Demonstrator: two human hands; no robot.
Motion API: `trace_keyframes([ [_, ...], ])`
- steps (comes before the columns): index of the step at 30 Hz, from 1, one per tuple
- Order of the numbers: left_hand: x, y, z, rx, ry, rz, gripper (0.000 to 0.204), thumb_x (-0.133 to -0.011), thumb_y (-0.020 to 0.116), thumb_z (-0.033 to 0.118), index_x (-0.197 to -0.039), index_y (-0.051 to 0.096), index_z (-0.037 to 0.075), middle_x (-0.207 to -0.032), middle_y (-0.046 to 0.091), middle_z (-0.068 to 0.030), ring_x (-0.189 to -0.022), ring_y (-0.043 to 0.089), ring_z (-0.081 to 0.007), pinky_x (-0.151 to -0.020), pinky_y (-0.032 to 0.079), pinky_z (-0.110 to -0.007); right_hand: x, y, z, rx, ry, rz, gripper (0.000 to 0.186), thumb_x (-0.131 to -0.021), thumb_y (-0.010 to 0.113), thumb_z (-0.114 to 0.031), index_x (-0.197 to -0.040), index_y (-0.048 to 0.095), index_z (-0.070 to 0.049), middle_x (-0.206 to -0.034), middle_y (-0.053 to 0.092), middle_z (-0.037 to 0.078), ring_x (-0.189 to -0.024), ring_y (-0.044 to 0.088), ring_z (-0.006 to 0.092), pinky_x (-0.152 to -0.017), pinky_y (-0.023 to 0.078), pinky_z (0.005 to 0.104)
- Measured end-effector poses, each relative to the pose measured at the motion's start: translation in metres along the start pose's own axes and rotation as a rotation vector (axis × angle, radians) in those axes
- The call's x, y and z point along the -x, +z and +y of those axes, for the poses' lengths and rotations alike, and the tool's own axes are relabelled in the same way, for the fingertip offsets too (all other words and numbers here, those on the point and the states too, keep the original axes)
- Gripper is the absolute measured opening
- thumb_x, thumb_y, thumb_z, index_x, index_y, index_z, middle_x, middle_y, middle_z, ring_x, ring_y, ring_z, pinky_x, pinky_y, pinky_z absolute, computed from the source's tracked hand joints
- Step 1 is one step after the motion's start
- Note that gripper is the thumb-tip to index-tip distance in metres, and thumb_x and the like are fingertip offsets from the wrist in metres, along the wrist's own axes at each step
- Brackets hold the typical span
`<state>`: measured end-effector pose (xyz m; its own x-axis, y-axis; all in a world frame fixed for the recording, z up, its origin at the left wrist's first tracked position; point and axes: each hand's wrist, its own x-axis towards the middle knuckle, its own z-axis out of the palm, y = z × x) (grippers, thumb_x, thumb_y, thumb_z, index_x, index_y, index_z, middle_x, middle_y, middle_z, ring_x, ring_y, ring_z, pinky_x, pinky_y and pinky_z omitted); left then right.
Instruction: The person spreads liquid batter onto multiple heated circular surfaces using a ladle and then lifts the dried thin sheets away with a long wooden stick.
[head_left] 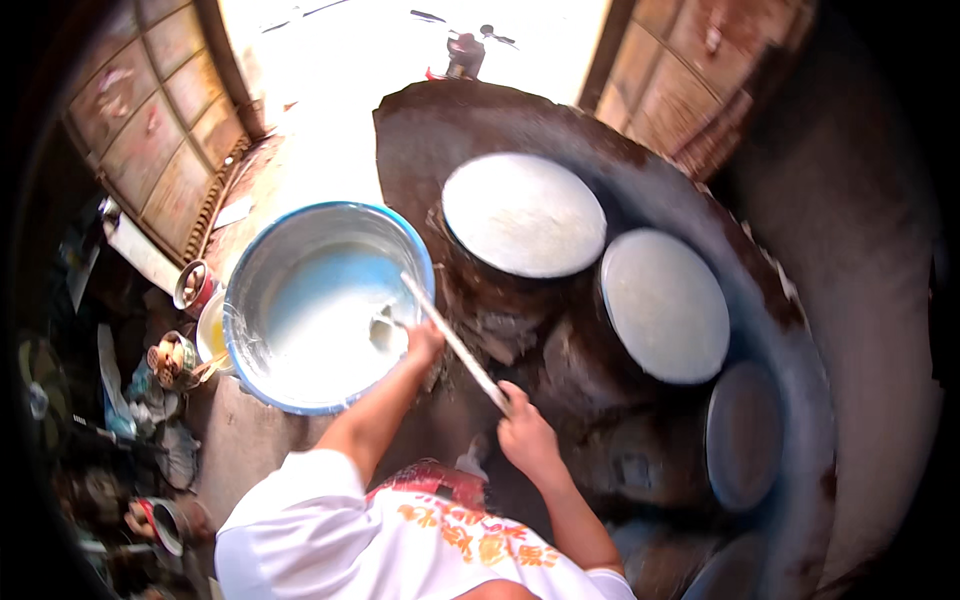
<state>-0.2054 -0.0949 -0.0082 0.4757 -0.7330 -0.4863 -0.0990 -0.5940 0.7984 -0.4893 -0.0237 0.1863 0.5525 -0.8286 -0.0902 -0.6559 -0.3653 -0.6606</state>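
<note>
My left hand [423, 345] grips a ladle [385, 325] at the right side of a large blue-rimmed basin [245, 345] holding pale white liquid; the ladle's head is inside the basin. My right hand [525, 430] is closed on a long pale stick [455, 345], which slants up to the basin's right rim. Right of the basin, two round griddles are covered with white layers: one farther forward [525, 210], one lower right [665, 305]. A bare dark griddle [740, 435] lies beyond them at the right.
A curved dark stove counter [420, 135] surrounds the griddles. Small containers [195, 290] and clutter stand left of the basin. Two panelled doors [170, 120] flank a bright opening with a parked two-wheeler [462, 55] outside. Another dark round griddle [725, 570] shows at the bottom right.
</note>
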Motion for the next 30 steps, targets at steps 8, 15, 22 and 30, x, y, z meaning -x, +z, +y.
trace_keyframes([
  [8,0.041,-0.115,-0.11,-0.25,0.224,0.344,0.057,-0.079,0.051,0.005,-0.136,0.044,0.01,-0.096,0.06,-0.0307,-0.076,0.063,-0.0366,-0.066,0.052,-0.041,-0.26,0.146,-0.058,0.548,-0.062,-0.385,0.028,-0.093,0.038,-0.02,-0.105,0.06,-0.007,-0.091,0.068,0.017,-0.085,0.067,0.0354,-0.072,0.052,0.0472],
  [15,-0.038,-0.163,-0.043,-0.332,0.16,0.165,0.057,-0.085,0.053,0.011,-0.141,0.039,0.016,-0.091,0.063,-0.0266,-0.075,0.059,-0.0448,-0.068,0.049,-0.047,-0.236,0.138,-0.069,0.62,-0.004,-0.348,0.031,-0.09,0.04,-0.013,-0.117,0.055,-0.01,-0.087,0.068,0.019,-0.082,0.066,0.037,-0.072,0.052,0.0482],
  [22,-0.041,-0.088,-0.07,1.045,-0.514,-0.055,0.06,-0.095,0.044,0.013,-0.144,0.018,0.035,-0.06,0.034,0.0011,-0.043,0.032,-0.0092,-0.035,0.029,-0.023,-0.19,0.162,-0.095,0.191,0.356,-0.331,0.043,-0.085,0.043,-0.008,-0.127,0.053,-0.009,-0.094,0.063,0.027,-0.089,0.062,0.0415,-0.08,0.049,0.0497],
  [30,-0.029,-0.098,-0.045,1.494,-0.568,-0.187,0.005,-0.095,0.046,0.014,-0.091,0.046,0.017,-0.055,0.034,0.0043,-0.042,0.033,-0.0066,-0.034,0.03,-0.02,-0.13,0.187,-0.087,-0.249,0.277,-0.206,0.033,-0.095,0.047,-0.012,-0.126,0.053,-0.002,-0.113,0.062,0.017,-0.103,0.06,0.0265,-0.09,0.046,0.0354],
])
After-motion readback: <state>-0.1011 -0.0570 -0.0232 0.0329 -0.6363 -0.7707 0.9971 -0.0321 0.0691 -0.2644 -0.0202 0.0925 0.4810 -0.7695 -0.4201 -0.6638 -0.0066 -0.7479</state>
